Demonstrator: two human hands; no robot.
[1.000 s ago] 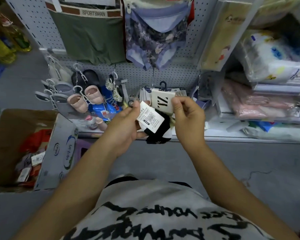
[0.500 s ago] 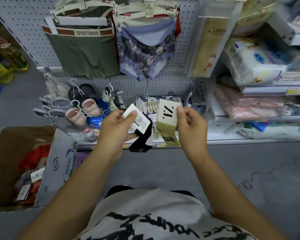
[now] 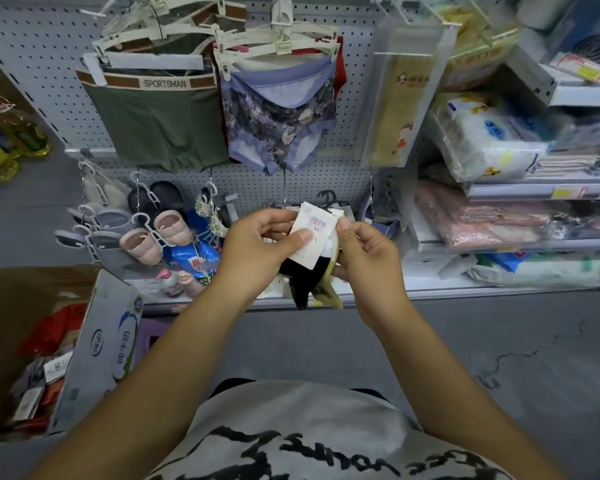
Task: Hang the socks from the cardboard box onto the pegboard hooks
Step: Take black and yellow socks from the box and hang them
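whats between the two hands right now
In the head view, a white sock card lies between the left hand and right hand; a black sock and an olive sock hang below it.
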